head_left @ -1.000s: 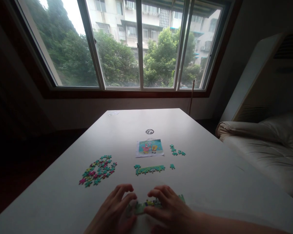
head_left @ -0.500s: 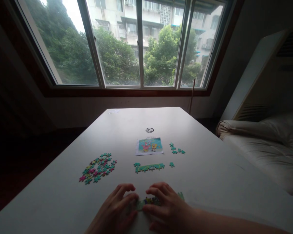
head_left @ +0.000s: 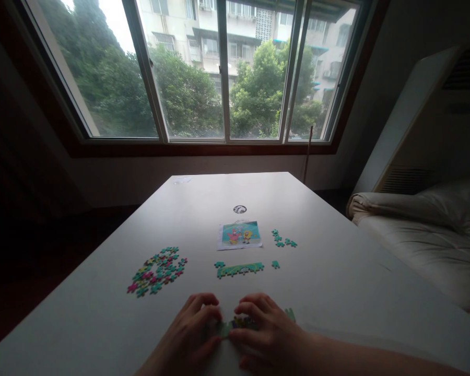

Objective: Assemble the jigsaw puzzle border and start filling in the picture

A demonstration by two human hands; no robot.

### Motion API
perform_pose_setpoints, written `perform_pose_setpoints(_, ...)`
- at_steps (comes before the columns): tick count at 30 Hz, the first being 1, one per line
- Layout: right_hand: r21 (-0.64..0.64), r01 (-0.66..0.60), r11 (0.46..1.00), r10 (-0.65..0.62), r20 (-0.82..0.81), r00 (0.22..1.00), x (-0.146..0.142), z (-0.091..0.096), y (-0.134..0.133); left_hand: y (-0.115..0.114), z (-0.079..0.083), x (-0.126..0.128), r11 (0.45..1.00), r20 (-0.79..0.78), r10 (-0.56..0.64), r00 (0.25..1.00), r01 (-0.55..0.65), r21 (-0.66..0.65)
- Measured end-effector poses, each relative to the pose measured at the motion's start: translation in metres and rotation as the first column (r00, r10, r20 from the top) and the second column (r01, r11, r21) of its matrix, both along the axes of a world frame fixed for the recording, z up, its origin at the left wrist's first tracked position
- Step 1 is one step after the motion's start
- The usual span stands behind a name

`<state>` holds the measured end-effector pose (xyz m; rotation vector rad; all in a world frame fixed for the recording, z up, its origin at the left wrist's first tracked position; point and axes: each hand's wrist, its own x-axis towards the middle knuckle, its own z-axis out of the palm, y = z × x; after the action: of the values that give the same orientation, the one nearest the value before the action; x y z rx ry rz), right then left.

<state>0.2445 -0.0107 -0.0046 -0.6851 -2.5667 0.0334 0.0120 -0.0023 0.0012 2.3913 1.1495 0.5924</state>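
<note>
Near the front of the white table, a strip of joined jigsaw pieces, pale green with a darker yellow-and-blue part, lies between my two hands. My left hand is closed at its left end, thumb and curled fingers against the edge. My right hand arches over the strip's middle and right, fingers bent and pressing on it, covering much of it. Light green jigsaw pieces show just past my right hand. Beyond my hands lies a joined jigsaw border strip, with a loose teal piece to its right.
A heap of loose jigsaw pieces lies to the left. Behind the border strip is a printed cartoon picture, with several teal pieces beside it. A round black-and-white mark is farther back. A padded seat stands right of the table.
My left fingers have curled slightly more at the strip's left end. My right hand stays over the strip almost unmoved.
</note>
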Motion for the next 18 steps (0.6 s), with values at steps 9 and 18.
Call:
perform_pose_setpoints(9,-0.031,0.006,0.999,-0.007,-0.004,1.000,-0.0003,-0.0036,0.0010,0.0014,0.0013,0.0012,0.999,0.037,-0.042,0.998,0.043,-0.034)
perform_pose_setpoints(18,-0.038,-0.002,0.999,0.002,-0.002,1.000,-0.0002,-0.0058,0.0012,-0.0008,-0.0059,0.0023,0.998,0.028,0.067,0.997,-0.067,0.014)
